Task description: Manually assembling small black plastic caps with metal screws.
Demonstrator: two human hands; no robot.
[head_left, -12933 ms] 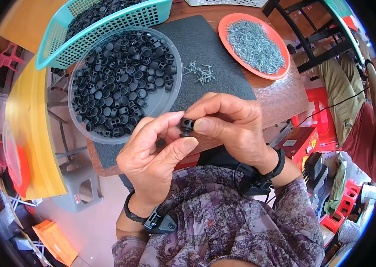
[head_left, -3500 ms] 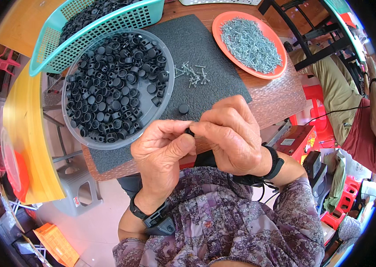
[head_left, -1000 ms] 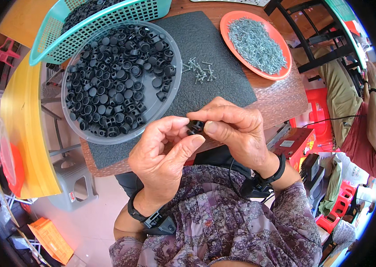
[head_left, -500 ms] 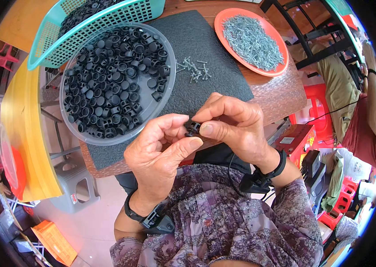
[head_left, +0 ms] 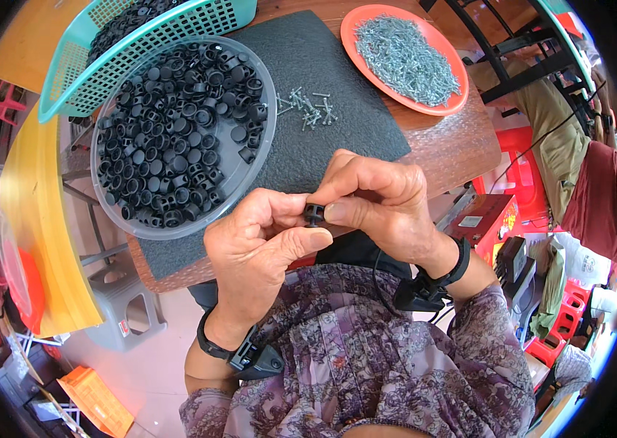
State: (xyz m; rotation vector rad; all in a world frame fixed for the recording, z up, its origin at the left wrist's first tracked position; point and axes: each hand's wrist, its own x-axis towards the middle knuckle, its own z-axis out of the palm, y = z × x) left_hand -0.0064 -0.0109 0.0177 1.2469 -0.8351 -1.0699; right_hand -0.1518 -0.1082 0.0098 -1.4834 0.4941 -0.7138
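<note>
A small black round plastic part (head_left: 314, 212) sits pinched between my two hands, just off the near edge of the dark mat. My left hand (head_left: 261, 237) is closed on it with thumb and fingertips from the left side. From the right, my right hand (head_left: 378, 204) grips the same part between thumb and forefinger. Fingertips cover some of it, so its details are partly hidden. Beyond my hands, several loose silver screws (head_left: 310, 109) lie on the mat (head_left: 323, 58). A clear round tub (head_left: 273, 131) at the left holds many similar black parts.
An orange plate (head_left: 349, 33) heaped with screws stands at the far right of the wooden table (head_left: 462, 142). At the far left, a turquoise basket (head_left: 67, 91) of black pieces overlaps the tub. A grey stool (head_left: 122, 310) is left below, red stools (head_left: 520, 171) to the right.
The black part has turned between my fingertips, and my fingers have closed a little tighter around it. The table and its things appear shifted slightly left in the view.
</note>
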